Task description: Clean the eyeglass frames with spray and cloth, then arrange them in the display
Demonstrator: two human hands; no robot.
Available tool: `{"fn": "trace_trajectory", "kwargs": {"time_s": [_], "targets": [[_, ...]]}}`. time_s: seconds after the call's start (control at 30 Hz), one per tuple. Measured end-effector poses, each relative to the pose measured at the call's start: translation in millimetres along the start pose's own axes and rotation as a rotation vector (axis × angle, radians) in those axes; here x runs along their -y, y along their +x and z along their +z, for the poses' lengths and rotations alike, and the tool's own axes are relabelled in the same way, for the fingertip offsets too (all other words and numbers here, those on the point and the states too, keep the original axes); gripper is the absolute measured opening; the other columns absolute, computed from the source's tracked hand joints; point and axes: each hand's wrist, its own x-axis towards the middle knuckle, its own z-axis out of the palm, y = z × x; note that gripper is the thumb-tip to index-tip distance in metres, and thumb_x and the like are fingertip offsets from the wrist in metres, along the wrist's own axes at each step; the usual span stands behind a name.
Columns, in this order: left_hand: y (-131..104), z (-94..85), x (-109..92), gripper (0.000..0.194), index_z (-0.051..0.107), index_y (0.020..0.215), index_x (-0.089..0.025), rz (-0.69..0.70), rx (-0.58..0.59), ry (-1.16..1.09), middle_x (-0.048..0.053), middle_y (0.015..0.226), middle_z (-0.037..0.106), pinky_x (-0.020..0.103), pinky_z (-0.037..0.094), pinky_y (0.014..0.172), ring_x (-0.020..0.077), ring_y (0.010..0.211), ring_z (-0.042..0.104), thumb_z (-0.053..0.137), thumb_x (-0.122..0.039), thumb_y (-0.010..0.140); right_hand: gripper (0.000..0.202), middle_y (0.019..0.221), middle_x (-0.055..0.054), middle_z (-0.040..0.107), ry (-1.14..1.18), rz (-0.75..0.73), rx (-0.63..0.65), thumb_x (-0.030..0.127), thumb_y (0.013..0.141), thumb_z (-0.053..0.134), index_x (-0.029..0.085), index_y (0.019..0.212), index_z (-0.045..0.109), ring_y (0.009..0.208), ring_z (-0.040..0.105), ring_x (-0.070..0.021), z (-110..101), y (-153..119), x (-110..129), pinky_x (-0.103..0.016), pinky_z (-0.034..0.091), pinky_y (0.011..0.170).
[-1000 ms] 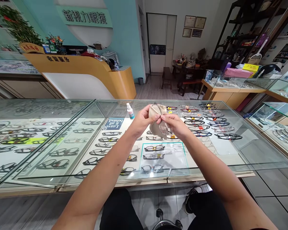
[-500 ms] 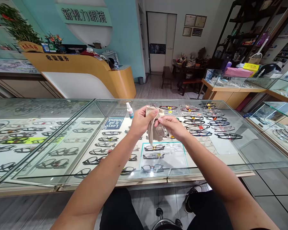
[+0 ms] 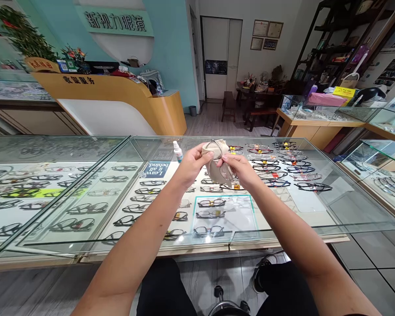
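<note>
Above the glass counter, my left hand (image 3: 194,163) is closed on a beige cloth (image 3: 217,172), its thumb on top. My right hand (image 3: 239,166) pinches a pair of thin-framed glasses (image 3: 216,148) at the cloth's right side. One rim of the glasses lies against the cloth between both hands; the rest is partly covered by my fingers and the cloth. A white spray bottle (image 3: 177,151) stands upright on the counter, just left of my left hand.
Below the hands is the glass display counter (image 3: 282,232), with rows of glasses (image 3: 211,203) inside. A yellow reception desk (image 3: 169,109) stands beyond at the left, and another glass case (image 3: 322,115) at the right.
The cloth has been spread and raised between my hands, and a rim of the glasses now shows against it. My right hand has shifted slightly up.
</note>
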Motion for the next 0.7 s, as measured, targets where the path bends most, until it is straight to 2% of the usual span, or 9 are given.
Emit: {"fn": "trace_trajectory", "kwargs": {"time_s": [0.07, 0.17, 0.4, 0.57, 0.7], "targets": [[-1, 2.4, 0, 0.057, 0.078, 0.113, -0.018, 0.013, 0.012, 0.014, 0.003, 0.091, 0.080, 0.028, 0.057, 0.079, 0.0179, 0.085, 0.072, 0.104, -0.054, 0.077, 0.055, 0.067, 0.000, 0.063, 0.025, 0.011, 0.016, 0.075, 0.077, 0.092, 0.021, 0.077, 0.083, 0.066, 0.054, -0.0161, 0, 1, -2, -0.031, 0.041, 0.062], [-2, 7.4, -1, 0.054, 0.073, 0.101, -0.019, 0.042, 0.023, 0.043, 0.001, 0.080, 0.076, 0.027, 0.057, 0.074, 0.0171, 0.078, 0.071, 0.104, -0.056, 0.076, 0.057, 0.069, 0.000, 0.065, 0.069, 0.048, 0.072, 0.077, 0.076, 0.092, 0.021, 0.077, 0.082, 0.062, 0.053, -0.0145, -1, 2, -5, -0.030, 0.041, 0.059], [-8, 15.8, -1, 0.056, 0.063, 0.086, -0.023, 0.076, -0.047, 0.127, -0.006, 0.051, 0.060, 0.026, 0.046, 0.053, 0.0126, 0.049, 0.053, 0.093, -0.070, 0.085, 0.060, 0.083, -0.004, 0.069, -0.038, -0.015, 0.185, 0.081, 0.085, 0.085, 0.021, 0.078, 0.083, 0.084, 0.061, -0.0189, 6, -2, -11, -0.032, 0.048, 0.076], [-5, 11.2, 2, 0.064, 0.062, 0.076, -0.022, 0.175, -0.155, 0.203, -0.002, 0.055, 0.059, 0.027, 0.042, 0.051, 0.0122, 0.050, 0.052, 0.079, -0.082, 0.092, 0.061, 0.094, -0.005, 0.071, -0.107, -0.041, 0.169, 0.082, 0.086, 0.083, 0.021, 0.076, 0.083, 0.088, 0.062, -0.0188, 6, -4, -10, -0.032, 0.049, 0.083], [1, 0.9, -4, 0.064, 0.066, 0.079, -0.021, 0.105, 0.012, 0.140, 0.000, 0.062, 0.061, 0.028, 0.046, 0.054, 0.0149, 0.058, 0.057, 0.083, -0.082, 0.089, 0.058, 0.088, -0.005, 0.069, -0.095, -0.039, 0.122, 0.077, 0.088, 0.084, 0.020, 0.078, 0.084, 0.083, 0.059, -0.0192, -3, -2, -4, -0.033, 0.049, 0.076]]}}
